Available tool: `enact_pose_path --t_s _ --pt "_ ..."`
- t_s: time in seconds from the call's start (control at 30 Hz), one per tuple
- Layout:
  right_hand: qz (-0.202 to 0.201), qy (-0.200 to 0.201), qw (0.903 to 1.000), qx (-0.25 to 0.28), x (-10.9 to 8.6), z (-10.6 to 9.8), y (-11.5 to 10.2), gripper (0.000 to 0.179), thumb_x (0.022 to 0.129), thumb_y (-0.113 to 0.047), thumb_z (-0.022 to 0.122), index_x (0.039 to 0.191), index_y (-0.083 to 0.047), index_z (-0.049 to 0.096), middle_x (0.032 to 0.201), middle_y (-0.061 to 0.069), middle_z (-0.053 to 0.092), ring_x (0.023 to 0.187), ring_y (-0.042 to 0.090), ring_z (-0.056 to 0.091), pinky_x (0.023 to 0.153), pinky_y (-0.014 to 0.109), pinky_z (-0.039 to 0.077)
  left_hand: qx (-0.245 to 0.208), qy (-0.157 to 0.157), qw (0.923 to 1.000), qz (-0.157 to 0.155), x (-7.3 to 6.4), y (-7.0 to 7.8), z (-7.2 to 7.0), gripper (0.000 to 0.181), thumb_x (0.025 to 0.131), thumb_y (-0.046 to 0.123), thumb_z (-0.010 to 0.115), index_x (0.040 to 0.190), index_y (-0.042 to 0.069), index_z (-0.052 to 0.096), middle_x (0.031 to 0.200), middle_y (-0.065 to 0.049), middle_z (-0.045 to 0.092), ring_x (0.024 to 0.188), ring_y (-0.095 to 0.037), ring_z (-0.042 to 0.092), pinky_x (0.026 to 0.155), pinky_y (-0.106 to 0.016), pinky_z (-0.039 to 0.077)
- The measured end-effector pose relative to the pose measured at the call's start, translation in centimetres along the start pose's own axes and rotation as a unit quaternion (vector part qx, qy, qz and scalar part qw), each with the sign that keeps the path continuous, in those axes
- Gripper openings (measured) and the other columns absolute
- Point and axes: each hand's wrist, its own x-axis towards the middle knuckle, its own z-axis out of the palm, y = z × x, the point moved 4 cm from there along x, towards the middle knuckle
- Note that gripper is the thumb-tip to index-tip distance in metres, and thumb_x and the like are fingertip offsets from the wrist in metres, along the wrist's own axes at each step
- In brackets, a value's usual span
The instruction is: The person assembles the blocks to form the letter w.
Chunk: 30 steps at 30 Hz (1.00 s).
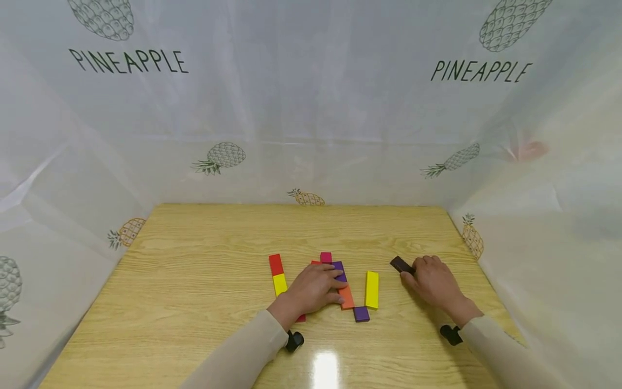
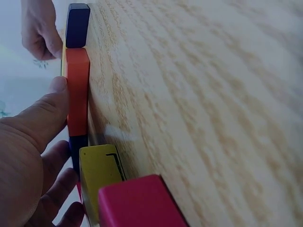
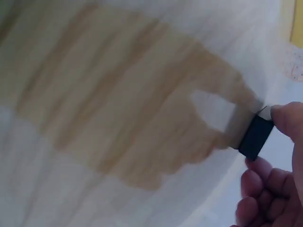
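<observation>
My left hand (image 1: 313, 286) lies over a group of coloured blocks, its fingers spread. In the left wrist view its thumb (image 2: 54, 101) rests along an orange block (image 2: 78, 92), with the other fingers beside the row. A purple block (image 1: 339, 268) adjoins the far end of the orange one, and a small purple block (image 1: 362, 314) sits by its near end. Over on the right, my right hand (image 1: 434, 281) pinches a black block (image 3: 257, 137) between thumb and fingers. The left hand hides part of the block group.
An upright-lying yellow block (image 1: 371, 290) is between the hands. Left of them, a red block (image 1: 276, 264) meets another yellow block (image 1: 279, 284). A pink block (image 1: 326, 257) tops the group. Pineapple-printed sheeting (image 1: 311, 108) encloses the wooden table (image 1: 194, 302).
</observation>
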Motion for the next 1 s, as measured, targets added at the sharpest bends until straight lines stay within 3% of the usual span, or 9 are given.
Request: enact_pose_path --t_s 0.17,0.37,0.53,0.8,1.0 --pt "0.027 -0.059 0.9969 0.043 0.1 -0.4 -1.3 0.039 0.097 -0.044 0.075 0.089 -0.006 0.069 0.081 0.001 0.062 0.076 0.022 0.056 0.070 0.043 0.049 0.002 0.001 1.0000 0.004 0.0 0.0 0.1 0.045 0.102 0.052 0.064 0.143 0.033 0.068 0.157 0.004 0.056 0.151 -0.023 0.046 0.123 -0.050 0.038" --pt "-0.028 -0.031 0.9988 0.025 0.5 -0.5 -1.4 0.058 0.092 -0.045 0.079 0.122 0.002 0.066 0.115 0.018 0.064 0.106 0.039 0.058 0.087 0.058 0.051 0.001 0.003 1.0000 0.000 -0.1 0.0 0.1 0.045 0.102 0.051 0.064 0.143 0.033 0.068 0.157 0.005 0.056 0.150 -0.023 0.047 0.122 -0.052 0.039" --pt "-0.046 -0.053 0.9963 0.049 1.0 -0.1 -0.4 0.067 0.092 -0.041 0.076 0.137 0.005 0.059 0.133 0.025 0.059 0.123 0.049 0.053 0.100 0.068 0.045 -0.004 -0.002 1.0000 -0.006 0.0 -0.1 0.2 0.045 0.103 0.051 0.063 0.144 0.033 0.067 0.159 0.005 0.054 0.152 -0.022 0.044 0.124 -0.052 0.037" --pt "-0.066 -0.061 0.9948 0.048 1.8 0.0 0.3 0.052 0.092 -0.036 0.077 0.127 0.001 0.066 0.124 0.019 0.066 0.111 0.039 0.057 0.094 0.062 0.049 0.000 0.003 1.0000 -0.005 0.1 -0.1 0.2 0.045 0.102 0.052 0.064 0.143 0.034 0.068 0.157 0.007 0.056 0.151 -0.021 0.045 0.123 -0.052 0.038" --pt "-0.062 -0.058 0.9942 0.065 3.0 0.4 -0.4 0.051 0.092 -0.038 0.080 0.122 0.002 0.067 0.116 0.015 0.066 0.105 0.034 0.055 0.091 0.055 0.050 -0.001 0.007 1.0000 -0.002 0.0 -0.2 0.3 0.045 0.101 0.052 0.065 0.142 0.033 0.068 0.156 0.006 0.057 0.150 -0.022 0.047 0.123 -0.049 0.038"
